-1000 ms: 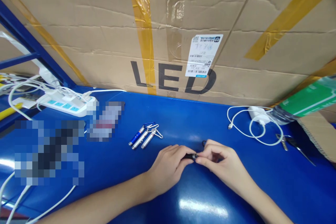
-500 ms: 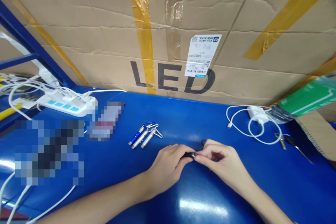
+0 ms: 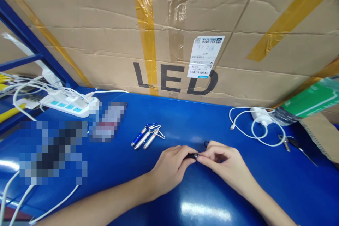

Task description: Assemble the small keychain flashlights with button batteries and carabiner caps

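Note:
My left hand (image 3: 172,164) is closed around a small black keychain flashlight (image 3: 191,155), much of which its fingers hide. Thumb and forefinger of my right hand (image 3: 224,157) pinch the flashlight's silvery end, so both hands meet at it. A black clip loop (image 3: 206,143) peeks out behind the right fingers. Beyond my left hand, three more keychain flashlights lie side by side on the blue table: a blue one (image 3: 138,137) and two silver ones, the middle (image 3: 142,140) and the right (image 3: 150,139), each with a carabiner clip.
A large cardboard box (image 3: 111,46) marked LED walls off the back. At left are a white power strip (image 3: 69,105), cables and blurred-out objects. On the right lie a white charger (image 3: 261,116) with its cable, keys (image 3: 286,144), and a green-labelled roll (image 3: 312,99).
The view has shifted slightly, moving the background a little to the right. Both hands keep the same grip on the black flashlight.

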The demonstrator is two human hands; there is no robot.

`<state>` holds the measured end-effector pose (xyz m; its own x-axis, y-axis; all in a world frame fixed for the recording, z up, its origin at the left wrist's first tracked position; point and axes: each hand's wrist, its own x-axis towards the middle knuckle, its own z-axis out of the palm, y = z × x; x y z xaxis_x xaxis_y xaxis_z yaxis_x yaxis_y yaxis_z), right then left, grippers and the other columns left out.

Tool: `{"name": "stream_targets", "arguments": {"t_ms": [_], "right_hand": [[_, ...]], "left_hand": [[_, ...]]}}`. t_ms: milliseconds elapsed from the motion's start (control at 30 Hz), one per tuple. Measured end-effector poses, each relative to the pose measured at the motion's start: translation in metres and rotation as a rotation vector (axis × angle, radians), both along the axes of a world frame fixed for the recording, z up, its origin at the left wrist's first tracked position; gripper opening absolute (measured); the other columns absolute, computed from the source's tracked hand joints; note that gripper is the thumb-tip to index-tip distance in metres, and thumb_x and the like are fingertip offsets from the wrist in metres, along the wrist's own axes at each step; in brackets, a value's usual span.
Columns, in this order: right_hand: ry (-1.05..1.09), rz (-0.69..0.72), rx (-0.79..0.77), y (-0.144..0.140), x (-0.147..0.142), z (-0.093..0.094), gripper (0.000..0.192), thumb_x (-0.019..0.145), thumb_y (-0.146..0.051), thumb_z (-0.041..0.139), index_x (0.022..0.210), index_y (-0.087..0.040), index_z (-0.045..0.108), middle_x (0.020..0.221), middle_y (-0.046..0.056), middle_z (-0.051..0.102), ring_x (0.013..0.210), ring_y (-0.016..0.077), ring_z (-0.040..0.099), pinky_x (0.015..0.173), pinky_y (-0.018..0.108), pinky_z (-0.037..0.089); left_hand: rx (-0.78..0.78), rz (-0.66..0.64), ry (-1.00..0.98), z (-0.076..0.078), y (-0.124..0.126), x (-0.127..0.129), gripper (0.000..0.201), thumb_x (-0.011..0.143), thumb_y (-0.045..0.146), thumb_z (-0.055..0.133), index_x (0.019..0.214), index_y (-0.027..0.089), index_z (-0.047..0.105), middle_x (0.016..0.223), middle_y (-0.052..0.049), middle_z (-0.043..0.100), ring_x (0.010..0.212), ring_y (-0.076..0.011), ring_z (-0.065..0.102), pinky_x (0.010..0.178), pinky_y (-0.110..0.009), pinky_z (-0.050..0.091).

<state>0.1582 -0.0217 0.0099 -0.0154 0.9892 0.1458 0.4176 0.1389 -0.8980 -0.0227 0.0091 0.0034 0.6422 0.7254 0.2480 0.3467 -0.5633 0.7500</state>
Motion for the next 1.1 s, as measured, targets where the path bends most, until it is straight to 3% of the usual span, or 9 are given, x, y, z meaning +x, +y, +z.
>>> {"name": "stream_targets", "arguments": {"t_ms": [1100], "right_hand": [[-0.088,0.035,-0.075,0.0011,0.0029,0.0084,0.024,0.074,-0.037,0.067,0.059,-0.018,0.068,0.056,-0.001,0.051,0.049,0.0107,0.046,0.046,0.023,0.038]], "left_hand": [[-0.038,0.013,0.029,0.0028,-0.0005,0.0002,0.017,0.090,0.015,0.048,0.102,0.018,0.060,0.094,-0.004,0.069,0.087,-0.0177,0.065,0.081,-0.028,0.049]]}}
